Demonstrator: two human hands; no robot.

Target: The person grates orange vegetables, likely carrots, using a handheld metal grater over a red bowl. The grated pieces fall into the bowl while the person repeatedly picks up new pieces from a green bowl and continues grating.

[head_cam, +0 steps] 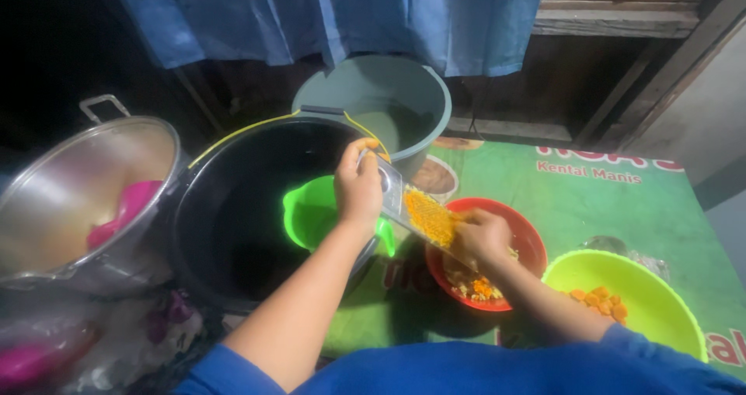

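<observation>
Over the red bowl (528, 232), metal grater (416, 208) clamped between left hand (359, 189) and right hand (482, 238).

Whatever is pressed on the grater (423, 212) is hidden by the right hand (482, 235); the yellow-green bowl (660, 286) is partly covered by the sleeve.

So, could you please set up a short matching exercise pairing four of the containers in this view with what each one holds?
Things:
1. red bowl
2. yellow-green bowl
3. metal pot
4. black bucket

Contents:
A. a pink scoop
B. a bright green dipper
C. orange chunks
D. grated orange shreds under the grater

Pairs: 1-D, 2-C, 3-A, 4-B
</observation>
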